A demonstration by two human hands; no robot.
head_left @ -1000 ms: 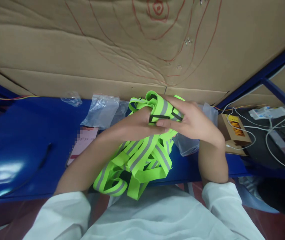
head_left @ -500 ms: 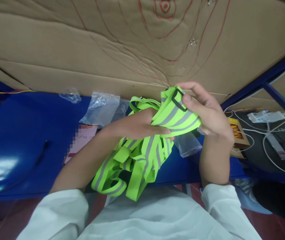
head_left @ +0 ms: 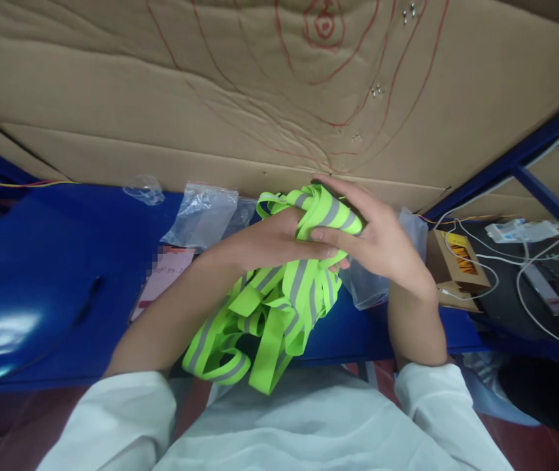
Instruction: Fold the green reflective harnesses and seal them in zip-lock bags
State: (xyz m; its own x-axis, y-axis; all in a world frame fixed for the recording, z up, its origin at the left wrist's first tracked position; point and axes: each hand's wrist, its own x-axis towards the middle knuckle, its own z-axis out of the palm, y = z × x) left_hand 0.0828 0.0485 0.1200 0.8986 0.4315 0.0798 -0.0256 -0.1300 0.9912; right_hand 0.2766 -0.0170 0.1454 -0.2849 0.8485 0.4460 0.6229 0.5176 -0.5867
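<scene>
A bundle of neon yellow-green reflective straps (head_left: pixel 299 288) with grey stripes is gathered in both hands above the blue table. My left hand (head_left: pixel 289 242) is closed around the middle of the bundle, its fingers reaching to the right. Loops dangle below it toward the table's front edge. My right hand (head_left: pixel 362 229) wraps the upper folded end, thumb in front and fingers behind. Its thumb lies close to my left fingertips. The black buckle seen earlier is hidden now.
Clear plastic bags (head_left: pixel 203 212) lie on the blue table (head_left: pixel 53 261), with another plastic bag (head_left: pixel 367 281) by my right wrist. A pink paper (head_left: pixel 166 275) is at left. Cardboard (head_left: pixel 112 85) with red lines stands behind. An open small box (head_left: pixel 460 261) and white cables are at right.
My right hand has moved left and closed over the upper end of the straps, folding it toward my left hand. The buckle has gone out of sight. My left hand keeps its hold.
</scene>
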